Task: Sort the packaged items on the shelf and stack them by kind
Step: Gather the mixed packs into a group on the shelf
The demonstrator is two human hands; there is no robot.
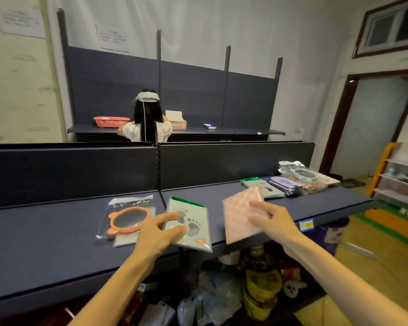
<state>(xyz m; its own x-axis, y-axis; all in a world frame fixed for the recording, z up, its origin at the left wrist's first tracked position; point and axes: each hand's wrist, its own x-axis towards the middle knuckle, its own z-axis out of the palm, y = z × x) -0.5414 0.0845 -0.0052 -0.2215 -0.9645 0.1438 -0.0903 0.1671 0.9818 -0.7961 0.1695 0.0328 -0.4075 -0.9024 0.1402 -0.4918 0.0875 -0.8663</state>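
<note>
On the dark blue shelf [57, 234], my left hand [159, 232] pinches the left edge of a pale green paw-print packet [193, 223], which overhangs the front edge. My right hand [275, 223] grips a flat pink packet [238, 215], blurred and tilted, near the shelf front. To the left lies a bagged orange bear-shaped mirror [127, 220] on top of another pale green packet [124, 241]. At the shelf's far right sit a second paw-print packet [260, 187], a row of purple-and-dark packets [284, 185] and a heap of bagged blue-rimmed mirrors [305, 176].
A low dark divider [222, 161] backs the shelf. Behind it a person [147, 123] wearing a headset faces another shelf with a red basket [111, 121] and a cardboard box [177, 121]. Assorted goods [262, 290] fill the level below. A doorway [372, 128] and yellow rack [398, 175] stand right.
</note>
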